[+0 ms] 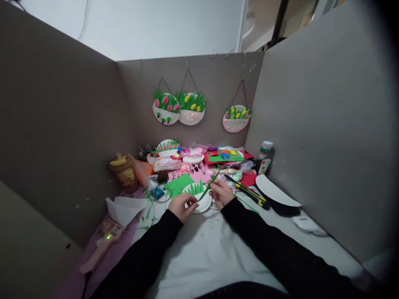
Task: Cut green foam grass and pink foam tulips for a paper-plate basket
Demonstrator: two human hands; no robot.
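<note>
My left hand (183,206) rests on the near left edge of a half paper plate (202,204) that carries a fringe of green paper grass (195,189). My right hand (220,192) sits just right of the plate and pinches a long thin green paper strip (210,183) that slants up over the plate. Both arms wear black sleeves. The plate lies on a white sheet (205,245) covering the table.
Grey cardboard walls enclose the desk; three finished plate baskets with paper tulips (180,107) hang on the back wall. A yellow-black utility knife (249,192), a glue gun (102,245), a yellow-lidded cup (123,170), a bottle (264,155), spare plates (276,191) and coloured paper scraps crowd the table.
</note>
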